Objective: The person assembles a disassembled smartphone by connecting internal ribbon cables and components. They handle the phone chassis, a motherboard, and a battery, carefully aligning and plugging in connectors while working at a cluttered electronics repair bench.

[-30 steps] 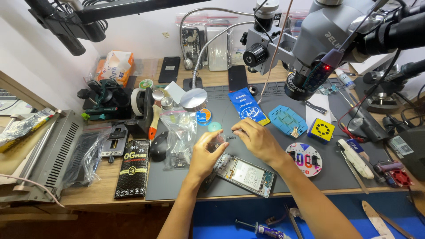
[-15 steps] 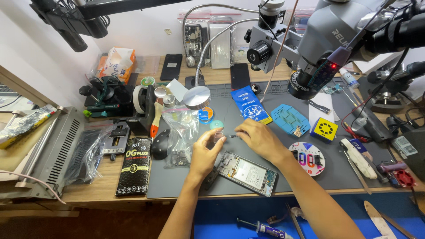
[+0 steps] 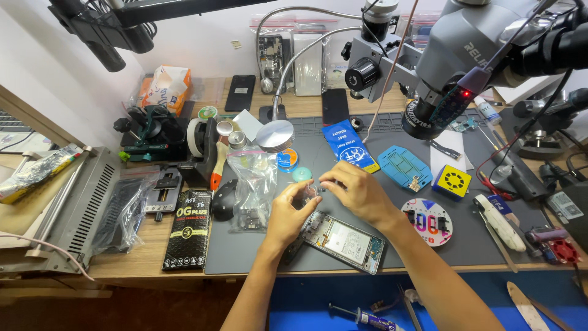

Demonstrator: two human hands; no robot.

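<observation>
An opened smartphone (image 3: 343,240) lies on the grey work mat (image 3: 245,257), its inner boards showing. My left hand (image 3: 288,211) rests at the phone's left end, fingers curled upward and pinching a tiny part that is too small to make out. My right hand (image 3: 355,191) hovers just above and to the right, its fingertips meeting the left hand's at that same small part. Both forearms come in from the lower edge of the view.
A microscope (image 3: 441,67) hangs over the mat's back right. A lamp head (image 3: 274,135), clear plastic bags (image 3: 252,184), a blue packet (image 3: 349,146), a blue tray (image 3: 404,167), a yellow cube (image 3: 453,181), a round colourful disc (image 3: 425,220) and a black packet (image 3: 190,228) surround my hands. A screwdriver (image 3: 361,315) lies below.
Both hands have stayed over the phone; the fingertips drew closer together around the small part. The camera shifted slightly.
</observation>
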